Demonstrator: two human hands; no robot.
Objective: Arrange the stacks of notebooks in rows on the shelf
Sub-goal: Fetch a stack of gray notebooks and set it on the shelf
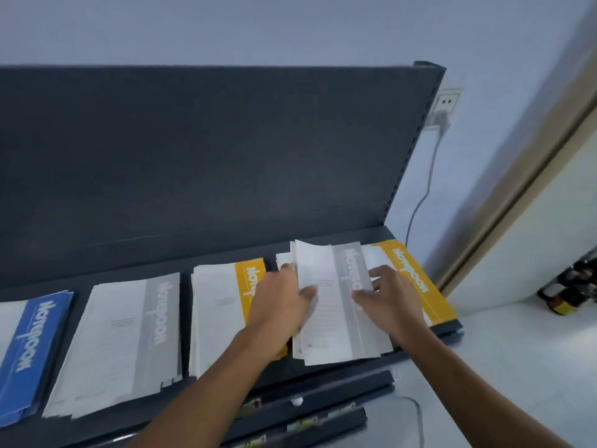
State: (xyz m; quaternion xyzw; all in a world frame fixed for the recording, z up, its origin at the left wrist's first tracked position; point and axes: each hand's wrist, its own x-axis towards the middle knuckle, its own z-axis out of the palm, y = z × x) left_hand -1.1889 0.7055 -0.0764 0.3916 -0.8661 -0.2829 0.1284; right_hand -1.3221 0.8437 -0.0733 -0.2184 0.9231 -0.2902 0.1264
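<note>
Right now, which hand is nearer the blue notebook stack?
Left. The left hand holds the left edge of the grey notebook stack, two stacks away from the blue notebook stack; the right hand holds its right edge, farther away.

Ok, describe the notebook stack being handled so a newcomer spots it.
Follow the dark shelf toward its right end. Second from the right lies the grey-banded notebook stack, held by the left hand and right hand. It alone is fanned askew, flanked by yellow-banded stacks.
</note>
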